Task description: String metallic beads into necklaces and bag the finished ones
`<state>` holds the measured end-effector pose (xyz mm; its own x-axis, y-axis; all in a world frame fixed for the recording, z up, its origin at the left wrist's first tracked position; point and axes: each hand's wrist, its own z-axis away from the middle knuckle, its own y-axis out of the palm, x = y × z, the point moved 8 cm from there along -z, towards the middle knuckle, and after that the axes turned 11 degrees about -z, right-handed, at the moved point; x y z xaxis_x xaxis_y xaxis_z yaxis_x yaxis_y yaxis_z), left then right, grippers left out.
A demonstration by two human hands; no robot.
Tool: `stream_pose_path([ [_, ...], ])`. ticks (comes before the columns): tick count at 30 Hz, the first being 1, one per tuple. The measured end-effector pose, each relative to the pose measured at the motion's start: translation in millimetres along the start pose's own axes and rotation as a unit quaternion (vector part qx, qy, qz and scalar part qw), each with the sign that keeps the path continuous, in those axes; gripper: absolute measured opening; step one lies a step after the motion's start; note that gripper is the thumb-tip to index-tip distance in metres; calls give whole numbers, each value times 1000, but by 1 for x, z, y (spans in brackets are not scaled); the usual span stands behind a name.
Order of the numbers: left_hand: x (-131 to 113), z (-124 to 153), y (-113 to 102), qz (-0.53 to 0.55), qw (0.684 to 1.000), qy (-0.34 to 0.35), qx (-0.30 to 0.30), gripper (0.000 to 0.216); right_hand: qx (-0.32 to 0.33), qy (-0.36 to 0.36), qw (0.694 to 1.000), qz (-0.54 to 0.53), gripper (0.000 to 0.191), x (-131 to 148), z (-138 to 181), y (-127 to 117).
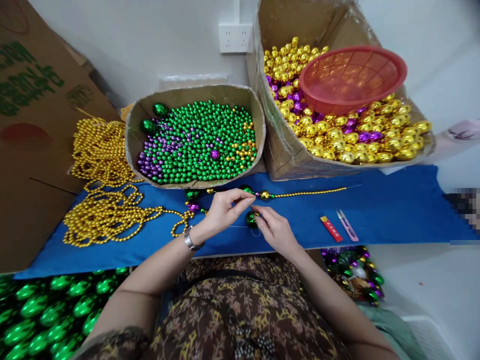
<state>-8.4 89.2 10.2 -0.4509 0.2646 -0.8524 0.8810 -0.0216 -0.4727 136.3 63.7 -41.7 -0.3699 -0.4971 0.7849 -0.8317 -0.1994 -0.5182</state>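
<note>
Above the blue cloth, my left hand [227,210] is closed in a pinch, thumb against forefinger. What it pinches is too fine to make out. My right hand [275,229] is pinched close beside it, its fingertips overlapping a large green bead [250,219]; whether they grip the bead or a strand is unclear. A thin pale thread [240,227] curls below the fingers. Behind the hands lies a bead string [311,193] of small gold beads, with larger gold, purple and green ones, partly hidden. Left of my left wrist, a purple bead [193,207] lies among smaller ones.
A carton [195,183] of green, purple and gold beads stands behind the hands. Right of it, a larger box [285,167] of gold and purple beads carries a red basket [318,106]. Gold bead strands [97,220] lie left; thread snips [347,226] and a red packet [331,229] lie right.
</note>
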Motion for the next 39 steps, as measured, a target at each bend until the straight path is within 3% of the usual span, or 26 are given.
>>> stream_pose_path([
  [4,-2,2,8,70,997,-33,-24,12,3,20,1000,-23,23,0,-2,1],
  [8,8,6,9,112,990,-57,-64,17,54,57,993,-86,23,-7,4,7],
  [12,14,10,13,112,990,-46,-67,23,-12,90,991,-97,24,-10,4,-9],
  [14,12,15,25,59,998,12,-27,30,-60,113,986,-109,24,-10,5,-21],
  [17,12,30,65,-41,988,119,89,49,-82,120,978,-150,26,-2,6,-27],
  [22,25,42,114,-174,956,169,165,19,-60,120,964,-228,27,15,9,-27],
  [25,28,44,125,-256,926,177,215,15,-150,119,936,-295,23,15,12,-58],
  [29,42,45,108,-376,884,162,226,21,-313,91,889,-323,17,8,21,-119],
  [32,62,46,81,-472,847,128,207,18,-386,84,861,-319,15,-2,30,-144],
  [36,71,46,49,-510,833,93,195,16,-370,98,862,-331,16,-13,32,-133],
  [39,50,38,26,-422,884,94,178,30,-328,100,886,-313,19,-14,28,-113],
])
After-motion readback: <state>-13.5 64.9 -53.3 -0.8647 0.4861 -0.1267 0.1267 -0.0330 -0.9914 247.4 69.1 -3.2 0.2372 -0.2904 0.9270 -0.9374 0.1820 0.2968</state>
